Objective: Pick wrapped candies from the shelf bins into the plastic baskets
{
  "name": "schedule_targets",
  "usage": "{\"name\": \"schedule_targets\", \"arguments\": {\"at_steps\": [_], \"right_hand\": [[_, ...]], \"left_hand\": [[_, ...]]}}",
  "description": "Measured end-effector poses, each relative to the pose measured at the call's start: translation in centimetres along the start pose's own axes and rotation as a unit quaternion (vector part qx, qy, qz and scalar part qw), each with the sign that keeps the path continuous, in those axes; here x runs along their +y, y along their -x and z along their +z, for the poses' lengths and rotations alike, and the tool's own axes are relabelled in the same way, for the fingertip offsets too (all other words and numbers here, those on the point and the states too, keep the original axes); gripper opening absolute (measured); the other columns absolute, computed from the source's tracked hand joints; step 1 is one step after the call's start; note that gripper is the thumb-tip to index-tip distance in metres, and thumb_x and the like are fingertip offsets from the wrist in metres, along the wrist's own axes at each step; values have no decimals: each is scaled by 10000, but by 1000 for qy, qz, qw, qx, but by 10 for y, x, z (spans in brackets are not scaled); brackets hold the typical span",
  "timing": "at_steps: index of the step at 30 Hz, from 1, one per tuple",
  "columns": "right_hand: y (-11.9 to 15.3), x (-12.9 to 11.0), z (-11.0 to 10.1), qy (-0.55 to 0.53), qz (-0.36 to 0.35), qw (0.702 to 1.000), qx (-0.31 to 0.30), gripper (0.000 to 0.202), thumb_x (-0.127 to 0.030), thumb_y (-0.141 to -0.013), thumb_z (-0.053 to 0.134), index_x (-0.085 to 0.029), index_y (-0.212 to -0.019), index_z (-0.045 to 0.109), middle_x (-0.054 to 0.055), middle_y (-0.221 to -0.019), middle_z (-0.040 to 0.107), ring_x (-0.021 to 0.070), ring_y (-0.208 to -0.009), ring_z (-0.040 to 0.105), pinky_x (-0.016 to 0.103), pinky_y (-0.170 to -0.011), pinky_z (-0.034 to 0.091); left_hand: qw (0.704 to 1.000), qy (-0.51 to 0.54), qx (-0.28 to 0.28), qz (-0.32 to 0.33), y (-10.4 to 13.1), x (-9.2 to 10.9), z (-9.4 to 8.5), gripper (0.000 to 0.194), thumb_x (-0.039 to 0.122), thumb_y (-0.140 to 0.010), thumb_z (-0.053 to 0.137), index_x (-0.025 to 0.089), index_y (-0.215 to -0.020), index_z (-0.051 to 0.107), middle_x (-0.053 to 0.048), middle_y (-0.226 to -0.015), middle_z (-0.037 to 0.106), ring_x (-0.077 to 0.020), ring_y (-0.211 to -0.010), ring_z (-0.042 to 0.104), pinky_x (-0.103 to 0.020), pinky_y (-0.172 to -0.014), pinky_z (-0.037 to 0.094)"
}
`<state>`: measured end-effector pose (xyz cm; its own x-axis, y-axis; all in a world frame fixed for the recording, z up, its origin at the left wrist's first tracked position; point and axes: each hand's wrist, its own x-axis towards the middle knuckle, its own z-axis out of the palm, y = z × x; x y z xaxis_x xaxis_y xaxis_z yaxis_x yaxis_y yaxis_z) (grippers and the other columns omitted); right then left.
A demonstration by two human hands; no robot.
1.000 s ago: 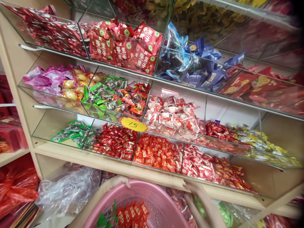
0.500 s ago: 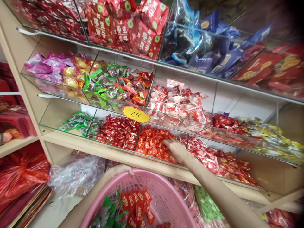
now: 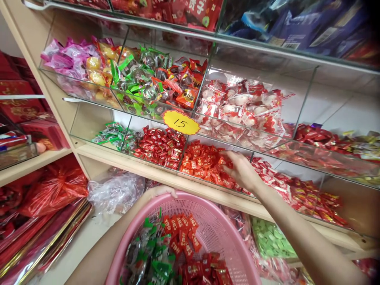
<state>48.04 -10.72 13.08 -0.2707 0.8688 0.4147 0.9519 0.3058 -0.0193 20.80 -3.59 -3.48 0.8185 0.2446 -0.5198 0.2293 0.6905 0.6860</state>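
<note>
My left hand (image 3: pixel 162 192) is closed over the far rim of a pink plastic basket (image 3: pixel 204 202). Inside the basket lie green-and-clear wrapped candies (image 3: pixel 148 249), orange-red wrapped candies (image 3: pixel 182 233) and a darker red pile (image 3: pixel 206 271). My right hand (image 3: pixel 241 168) is at the right side of a bottom-row compartment of orange-red wrapped candies (image 3: pixel 202 160). Its fingers and thumb curl around some of these candies; how many is hidden.
Glass-fronted bins rise in tiers, with a yellow price tag (image 3: pixel 181 122) on a bin front above. A wooden shelf edge (image 3: pixel 124 162) runs between bins and basket. Below are a clear plastic bag (image 3: pixel 117 192), a red bag (image 3: pixel 59 190) and a green candy pack (image 3: pixel 271 237).
The view has shifted lower and closer, showing more of the basket. My right hand has gone from lying over the candies to curling its fingers around some. My left hand keeps the rim.
</note>
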Motion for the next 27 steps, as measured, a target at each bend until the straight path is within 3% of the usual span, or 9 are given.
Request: {"name": "schedule_targets", "arguments": {"at_steps": [4, 7, 10, 12, 15, 19, 23, 27], "right_hand": [[-1, -1, 5, -10, 34, 999, 1, 357, -215, -776, 480, -169, -1130, 465, 86, -1033, 566, 222, -941, 502, 322, -821, 374], [1, -12, 1, -60, 47, 996, 51, 349, -220, -782, 468, -173, -1127, 459, 88, -1074, 553, 227, -990, 482, 348, -859, 359], [13, -39, -6, -196, 69, 973, 97, 364, -244, -777, 480, -181, -1133, 441, 75, -1021, 552, 191, -925, 512, 328, -824, 394], [26, -61, -2, -316, 87, 943, 51, 366, -257, -754, 506, -190, -1109, 449, 43, -911, 546, 151, -795, 531, 284, -721, 435], [49, -91, 27, -435, 127, 889, -72, 351, -218, -691, 546, -174, -1032, 480, -15, -746, 496, 109, -632, 487, 231, -573, 419], [69, -109, 88, -422, 230, 857, -185, 302, -143, -610, 565, -156, -909, 526, -51, -649, 449, 93, -536, 429, 214, -480, 344], [75, -112, 133, -365, 259, 870, -206, 276, -132, -574, 586, -174, -842, 531, -50, -632, 477, 113, -577, 446, 218, -499, 337], [76, -119, 137, -302, 239, 897, -215, 234, -290, -635, 620, -170, -815, 531, -17, -634, 527, 141, -597, 474, 238, -518, 336]], "left_hand": [[1000, -15, 22, 0, -2, 1, 1, 286, 186, -623, 517, 79, -868, 618, -77, -734, 696, -163, -595, 625, -240, -587, 477], [1000, -19, 22, -5, -2, 2, 3, 321, 189, -616, 509, 65, -892, 616, -81, -721, 695, -171, -582, 621, -240, -553, 465], [1000, -12, 6, -8, -2, 3, 5, 334, 191, -612, 512, 66, -904, 614, -73, -717, 694, -180, -603, 622, -248, -564, 464], [1000, -8, 9, -11, -2, 2, 5, 324, 196, -611, 518, 67, -891, 616, -70, -723, 693, -173, -609, 620, -246, -580, 465], [1000, -6, 2, -11, -2, 1, 5, 328, 201, -610, 528, 69, -898, 613, -73, -750, 693, -163, -606, 614, -246, -598, 464], [1000, -20, 2, -3, -1, 0, 5, 334, 209, -616, 531, 77, -912, 609, -63, -692, 684, -164, -550, 597, -256, -566, 454], [999, -31, 16, 13, -1, 0, 5, 335, 215, -615, 534, 98, -921, 608, -58, -682, 683, -169, -530, 593, -257, -545, 444], [1000, -25, -4, 11, -3, -1, 1, 342, 213, -611, 534, 98, -924, 609, -59, -706, 687, -176, -542, 599, -264, -563, 445]]}}
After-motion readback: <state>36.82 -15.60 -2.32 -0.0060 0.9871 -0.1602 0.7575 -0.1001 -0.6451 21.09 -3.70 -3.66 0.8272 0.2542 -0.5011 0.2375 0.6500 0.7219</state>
